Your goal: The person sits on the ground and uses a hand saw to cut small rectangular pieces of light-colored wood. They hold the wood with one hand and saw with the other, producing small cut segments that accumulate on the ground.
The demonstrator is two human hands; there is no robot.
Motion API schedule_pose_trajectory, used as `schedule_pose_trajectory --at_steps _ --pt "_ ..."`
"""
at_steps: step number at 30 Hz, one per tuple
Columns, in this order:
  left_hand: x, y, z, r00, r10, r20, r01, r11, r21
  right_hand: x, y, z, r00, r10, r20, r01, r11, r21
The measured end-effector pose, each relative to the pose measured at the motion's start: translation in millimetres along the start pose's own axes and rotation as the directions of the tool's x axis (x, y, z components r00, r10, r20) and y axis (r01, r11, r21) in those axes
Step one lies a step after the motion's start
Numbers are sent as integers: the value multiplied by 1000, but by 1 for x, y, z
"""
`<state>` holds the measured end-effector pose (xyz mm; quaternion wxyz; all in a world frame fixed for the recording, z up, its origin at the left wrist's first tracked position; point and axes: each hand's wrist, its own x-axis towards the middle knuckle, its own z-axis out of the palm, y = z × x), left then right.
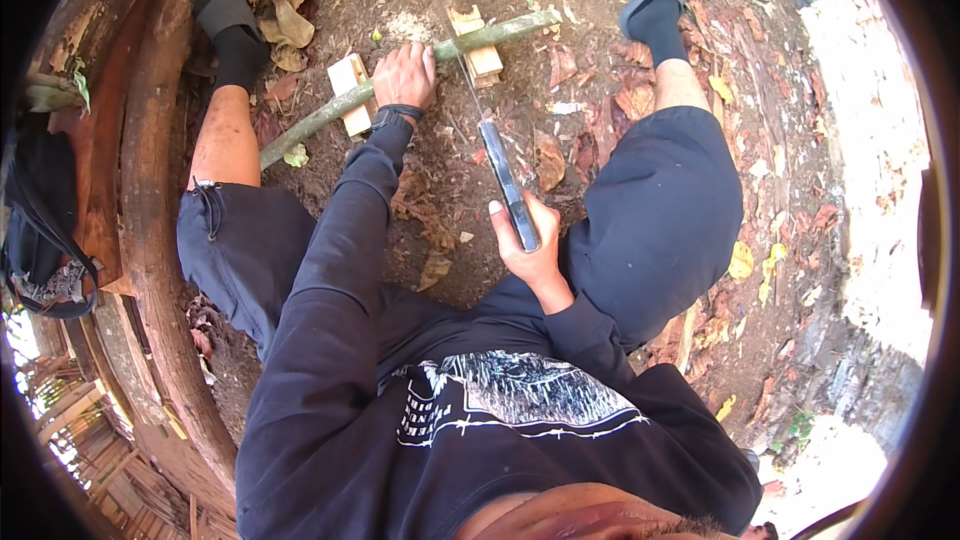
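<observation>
The left hand (405,73) lies palm-down over a long green stick (400,75), fingers curled around it, seemingly to pin it so it cannot roll. The stick runs from near left to far right across two pale wooden blocks (350,80), one on each side of that hand, which lift it clear of the soil; this probably gives a firm rest and keeps a blade out of the dirt. The right hand (530,245) is wrapped tight around the dark handle of a long knife (498,155), nearer the body, with the blade reaching away so its tip meets the stick just right of the left hand, over the far block (480,55). The person sits low with knees spread, sandalled feet planted to the far left and far right of the work, which leaves open room between the legs. The ground (450,200) is bare brown earth strewn with dry leaves and wood chips. A curved timber edge (150,190) rims the left side, and pale stone lies to the right.
</observation>
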<state>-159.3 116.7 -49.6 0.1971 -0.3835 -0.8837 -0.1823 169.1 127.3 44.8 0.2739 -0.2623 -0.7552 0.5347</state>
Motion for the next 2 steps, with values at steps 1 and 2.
schedule_pose_trajectory --at_steps 1,2 --pt "1 0 -1 999 -11 30 11 1000 -7 0 0 -1 1000 3 5 -3 1000 -10" --pt "2 0 -2 998 -22 60 23 1000 -14 1 -1 -2 1000 15 10 -15 1000 -4"
